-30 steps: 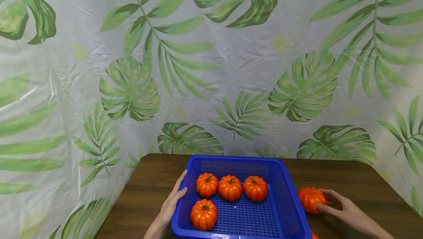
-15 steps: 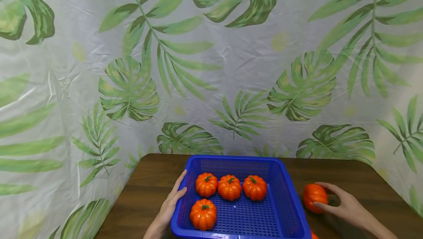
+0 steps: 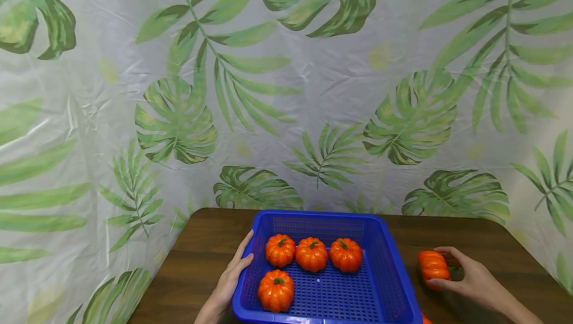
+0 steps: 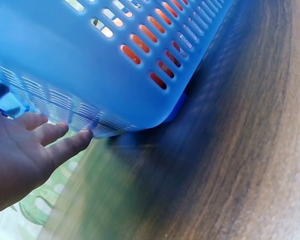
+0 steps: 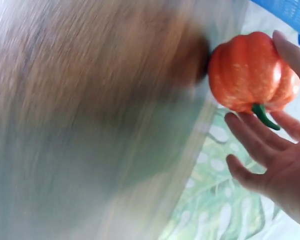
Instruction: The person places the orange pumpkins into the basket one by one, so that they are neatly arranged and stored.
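An orange toy pumpkin (image 3: 432, 267) stands on its side over the table, right of the blue basket (image 3: 394, 264). My right hand (image 3: 476, 284) pinches it between thumb and fingers; in the right wrist view its green stem (image 5: 262, 116) points towards the palm. Along the basket's left side lies my left hand (image 3: 228, 279), its straight fingers (image 4: 72, 147) touching the outer wall in the left wrist view. Inside the basket, three pumpkins form a back row, the middle one (image 3: 311, 254) among them. Another pumpkin (image 3: 276, 290) sits at the front left.
The brown wooden table (image 3: 197, 244) bears the basket. Part of one more orange object (image 3: 426, 319) shows beside the basket's front right corner, mostly cut off by the frame. A leaf-patterned curtain (image 3: 331, 90) hangs behind the table.
My right hand has shifted slightly to the right, away from the basket, and the pumpkin has moved and turned with it. The left hand and basket have stayed in place.
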`<action>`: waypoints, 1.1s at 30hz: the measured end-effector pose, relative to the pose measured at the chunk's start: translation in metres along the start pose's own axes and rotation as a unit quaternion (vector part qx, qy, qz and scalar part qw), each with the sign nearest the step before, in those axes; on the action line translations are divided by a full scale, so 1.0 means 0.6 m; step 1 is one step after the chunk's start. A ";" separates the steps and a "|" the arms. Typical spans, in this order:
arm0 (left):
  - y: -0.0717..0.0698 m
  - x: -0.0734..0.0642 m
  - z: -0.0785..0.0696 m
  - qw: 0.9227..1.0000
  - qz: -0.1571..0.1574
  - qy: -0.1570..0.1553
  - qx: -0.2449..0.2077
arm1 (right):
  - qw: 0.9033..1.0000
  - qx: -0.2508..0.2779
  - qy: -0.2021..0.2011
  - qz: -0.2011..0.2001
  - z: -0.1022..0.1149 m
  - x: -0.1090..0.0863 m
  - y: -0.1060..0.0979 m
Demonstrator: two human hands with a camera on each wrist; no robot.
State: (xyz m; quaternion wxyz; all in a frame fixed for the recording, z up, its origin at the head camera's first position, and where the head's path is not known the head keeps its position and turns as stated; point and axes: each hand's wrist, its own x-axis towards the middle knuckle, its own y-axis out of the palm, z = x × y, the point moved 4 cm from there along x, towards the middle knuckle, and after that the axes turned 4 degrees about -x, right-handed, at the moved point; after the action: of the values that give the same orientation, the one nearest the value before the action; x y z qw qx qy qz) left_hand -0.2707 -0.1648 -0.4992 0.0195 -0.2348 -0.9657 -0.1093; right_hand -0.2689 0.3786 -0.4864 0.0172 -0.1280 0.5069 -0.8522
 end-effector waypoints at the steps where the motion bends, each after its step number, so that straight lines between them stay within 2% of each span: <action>1: 0.000 0.000 0.000 1.000 0.001 -0.002 0.000 | 1.000 -0.007 -0.007 -0.005 -0.001 0.000 0.000; 5: 0.000 -0.001 0.000 1.000 0.000 -0.005 -0.002 | 1.000 -0.005 -0.013 -0.013 0.002 0.004 0.005; 8: -0.002 -0.002 0.000 1.000 -0.005 -0.004 -0.002 | 1.000 0.019 -0.013 -0.008 0.006 0.006 0.013; 12: -0.002 -0.003 -0.001 1.000 -0.005 -0.002 -0.003 | 0.998 0.042 -0.032 -0.016 0.010 0.005 0.019; 17: 0.000 -0.001 -0.001 1.000 0.002 -0.001 -0.002 | 0.997 0.016 -0.057 -0.055 0.008 -0.002 0.012; 20: 0.000 -0.001 -0.001 1.000 0.004 -0.001 -0.001 | 0.996 -0.001 -0.058 -0.069 0.006 -0.006 0.010; 25: 0.001 -0.001 -0.002 1.000 0.005 -0.002 -0.002 | 0.996 -0.002 -0.063 -0.062 0.000 -0.010 0.011; 33: 0.001 -0.002 -0.002 1.000 0.002 -0.002 0.000 | 0.992 0.051 -0.110 -0.032 -0.016 -0.015 0.016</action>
State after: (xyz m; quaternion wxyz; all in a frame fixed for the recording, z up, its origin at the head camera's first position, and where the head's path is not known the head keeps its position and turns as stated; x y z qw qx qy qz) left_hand -0.2695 -0.1647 -0.4981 0.0177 -0.2365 -0.9654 -0.1088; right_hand -0.2635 0.3835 -0.5006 0.0526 -0.2361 0.4535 -0.8578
